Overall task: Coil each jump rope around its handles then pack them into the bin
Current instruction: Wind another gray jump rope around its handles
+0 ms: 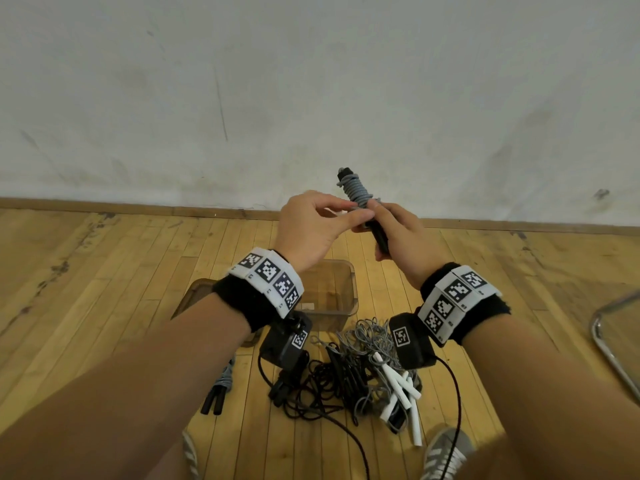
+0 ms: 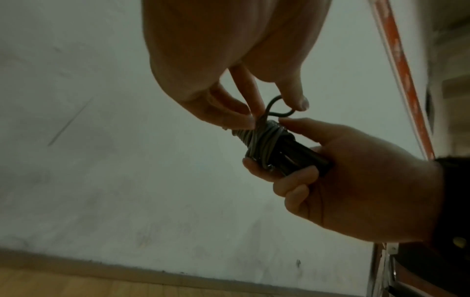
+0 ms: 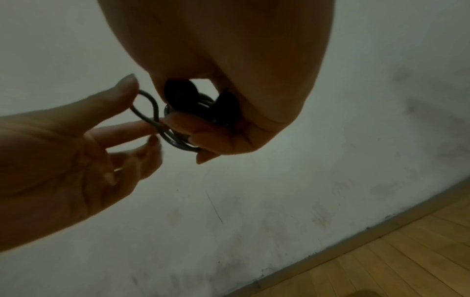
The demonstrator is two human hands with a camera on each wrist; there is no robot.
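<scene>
Right hand point(image 1: 394, 233) grip wraps black handles point(image 1: 379, 237), grey rope point(image 1: 356, 192) coiled on top, held above bin point(image 1: 349, 289). Left hand point(image 1: 311, 226) grip pinches last loop point(image 2: 276, 108). Risk: loop slips, coil springs loose, tangles with pile point(image 1: 363, 372) on floor point(image 1: 104, 271).

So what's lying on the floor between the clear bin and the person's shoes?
In the head view, a tangled pile of jump ropes, grey and black cords with white handles, lies between the bin and the shoes.

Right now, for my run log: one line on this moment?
right hand: grips coiled grey rope | left hand: pinches end loop | bin: no rope
</scene>
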